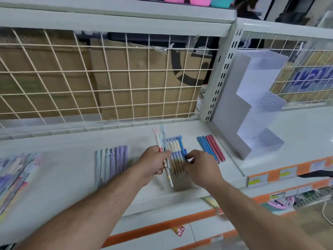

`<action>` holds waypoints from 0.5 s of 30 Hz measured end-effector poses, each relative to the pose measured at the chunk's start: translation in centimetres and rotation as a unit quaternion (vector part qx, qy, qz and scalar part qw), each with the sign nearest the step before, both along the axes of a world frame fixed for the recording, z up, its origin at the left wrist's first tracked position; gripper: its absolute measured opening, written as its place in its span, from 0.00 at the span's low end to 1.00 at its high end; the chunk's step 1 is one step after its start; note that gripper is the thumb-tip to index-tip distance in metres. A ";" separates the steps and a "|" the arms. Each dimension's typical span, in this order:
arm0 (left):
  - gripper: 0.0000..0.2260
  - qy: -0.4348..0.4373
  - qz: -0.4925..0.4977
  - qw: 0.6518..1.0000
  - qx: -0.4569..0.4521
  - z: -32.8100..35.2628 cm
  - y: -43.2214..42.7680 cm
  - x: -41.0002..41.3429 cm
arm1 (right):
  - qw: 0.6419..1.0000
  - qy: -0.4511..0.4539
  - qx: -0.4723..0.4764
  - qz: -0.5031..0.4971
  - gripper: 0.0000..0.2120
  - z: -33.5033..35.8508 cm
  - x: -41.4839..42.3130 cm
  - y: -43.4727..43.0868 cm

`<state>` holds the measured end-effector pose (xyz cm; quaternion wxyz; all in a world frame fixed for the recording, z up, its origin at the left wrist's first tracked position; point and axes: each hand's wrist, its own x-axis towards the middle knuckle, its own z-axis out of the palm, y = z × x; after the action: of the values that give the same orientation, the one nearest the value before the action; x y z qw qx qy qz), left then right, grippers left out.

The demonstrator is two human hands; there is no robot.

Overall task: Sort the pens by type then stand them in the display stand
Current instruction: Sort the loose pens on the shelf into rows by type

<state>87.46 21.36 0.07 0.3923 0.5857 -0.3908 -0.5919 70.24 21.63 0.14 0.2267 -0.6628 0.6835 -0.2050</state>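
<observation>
My left hand [153, 163] grips a small bunch of pens [163, 141], a pink-and-white one and pale blue ones, pointing up and away. My right hand [200, 167] pinches a dark blue pen [182, 145] at the right edge of a row of blue-cream-brown pens [173, 152] lying on the white shelf [72, 168]. A group of lilac and pale green pens [111, 159] lies to the left. Blue and red pens [210, 147] lie to the right. The white stepped display stand [252, 105] holds no pens and stands on the neighbouring shelf to the right.
A blurred heap of pastel stationery [16, 175] lies at the shelf's far left. A cream wire grid [108, 78] with cardboard behind backs the shelf. A perforated upright [218, 78] separates the two shelves. Orange price strips [288, 172] run along the front edges.
</observation>
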 end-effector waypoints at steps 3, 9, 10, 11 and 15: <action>0.06 -0.004 0.007 1.000 0.005 -0.3 -1.0 -2.0 | 0.997 0.074 -0.008 0.012 0.13 -0.6 -2.3 -1.6; 0.04 -0.022 0.014 1.000 0.009 -0.1 -2.2 -4.0 | 0.972 0.215 -0.041 0.089 0.12 -1.4 -4.4 -3.9; 0.04 -0.022 0.018 1.000 0.011 -0.1 -2.4 -4.1 | 0.968 0.223 -0.044 0.102 0.11 -1.5 -4.6 -4.2; 0.04 -0.021 0.021 0.999 0.012 0.0 -2.6 -4.3 | 0.966 0.229 -0.047 0.114 0.10 -1.6 -4.7 -4.5; 0.04 -0.005 0.027 1.000 0.012 -0.1 -2.9 -4.6 | 0.954 0.261 -0.044 0.143 0.10 -1.9 -4.8 -5.1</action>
<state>82.87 18.45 -0.02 0.3997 0.6033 -0.3697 -0.5827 65.47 16.54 -1.73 0.0377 -0.7937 0.6068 -0.0202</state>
